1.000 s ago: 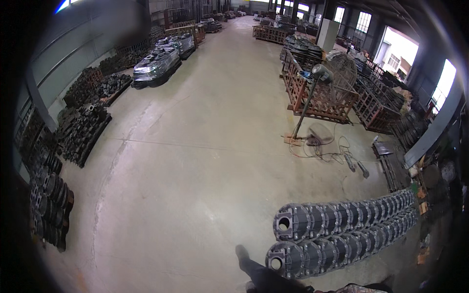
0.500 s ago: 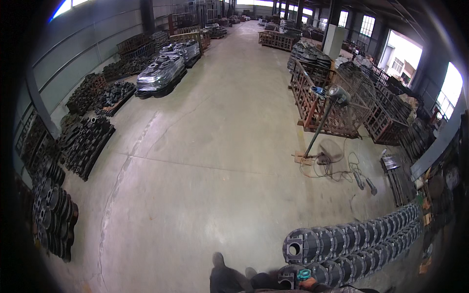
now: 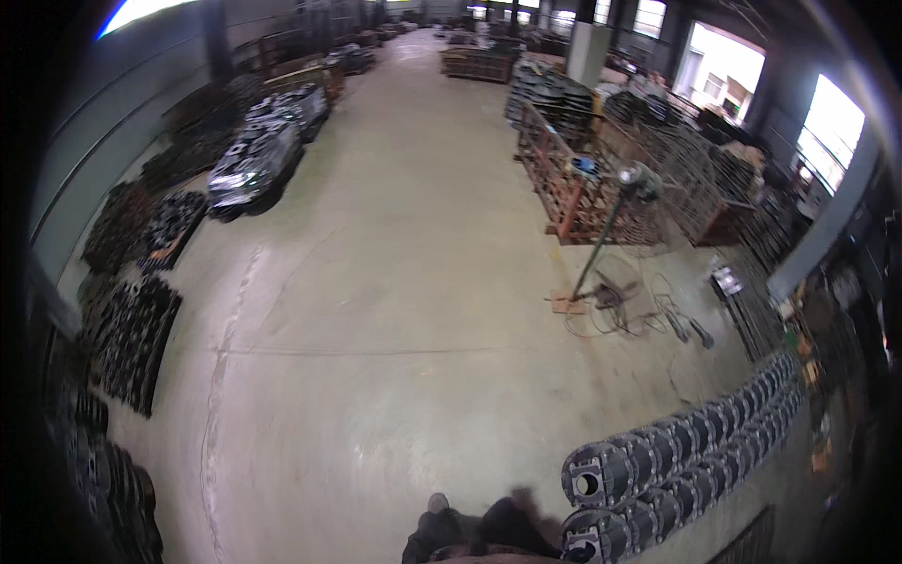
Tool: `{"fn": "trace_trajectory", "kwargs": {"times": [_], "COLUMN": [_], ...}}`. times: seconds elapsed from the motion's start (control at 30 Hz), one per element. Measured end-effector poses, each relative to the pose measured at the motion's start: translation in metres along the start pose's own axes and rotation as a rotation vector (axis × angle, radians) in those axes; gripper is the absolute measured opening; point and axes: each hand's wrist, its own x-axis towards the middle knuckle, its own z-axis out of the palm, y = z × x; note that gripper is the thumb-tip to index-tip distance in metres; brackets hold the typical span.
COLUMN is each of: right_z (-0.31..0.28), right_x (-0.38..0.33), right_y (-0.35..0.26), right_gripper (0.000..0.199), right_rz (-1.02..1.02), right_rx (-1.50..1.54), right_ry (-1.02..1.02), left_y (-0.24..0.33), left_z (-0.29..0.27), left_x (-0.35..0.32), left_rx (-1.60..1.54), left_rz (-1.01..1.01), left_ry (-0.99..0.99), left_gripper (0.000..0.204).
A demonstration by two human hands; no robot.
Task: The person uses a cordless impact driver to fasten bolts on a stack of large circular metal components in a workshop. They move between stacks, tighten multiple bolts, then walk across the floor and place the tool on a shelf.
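The pale concrete floor (image 3: 395, 310) looks smooth with a dull sheen. The dark grey ribbed metal castings (image 3: 676, 461) in rows are matt and rough. The rust-red metal rack (image 3: 573, 193) appears coarse.

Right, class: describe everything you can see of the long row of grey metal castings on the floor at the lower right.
The row of grey castings lies on the concrete floor, two tiers stacked, curving from the lower edge toward the right wall. Each piece looks like dull cast metal, ribbed, pressed against its neighbours. The near end faces are flat with a round bore. No hand touches them.
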Motion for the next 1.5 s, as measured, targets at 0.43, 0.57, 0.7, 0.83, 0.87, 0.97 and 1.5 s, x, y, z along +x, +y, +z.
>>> {"fn": "trace_trajectory", "kwargs": {"times": [0.43, 0.57, 0.7, 0.83, 0.87, 0.97, 1.5], "right_z": [0.150, 0.154, 0.156, 0.188, 0.199, 0.244, 0.503], "right_x": [-0.038, -0.019, -0.017, -0.040, -0.046, -0.068, -0.111], "right_y": [0.133, 0.085, 0.027, -0.007, -0.015, -0.051, -0.238], "right_gripper": [0.033, 0.028, 0.028, 0.028, 0.027, 0.028, 0.047], "right_rz": [-0.411, -0.092, 0.179, 0.398, 0.449, 0.588, 0.899], "right_rx": [-0.336, 0.267, 0.532, 0.978, 1.020, 0.982, 1.190], "right_ry": [0.085, 0.208, 0.323, 0.395, 0.411, 0.511, 0.278], "left_y": [0.136, 0.173, 0.207, 0.235, 0.245, 0.277, 0.349], "left_z": [-0.055, -0.048, -0.023, 0.016, 0.029, 0.081, 0.219], "left_x": [0.119, 0.146, 0.175, 0.217, 0.230, 0.269, 0.319], "left_rx": [0.449, 0.565, 0.643, 0.728, 0.762, 0.896, 1.275], "left_rz": [0.056, 0.065, 0.087, 0.130, 0.147, 0.191, 0.376], "left_ry": [-0.344, -0.458, -0.551, -0.684, -0.737, -0.911, -1.359], "left_gripper": [0.038, 0.037, 0.036, 0.035, 0.035, 0.034, 0.029]}}
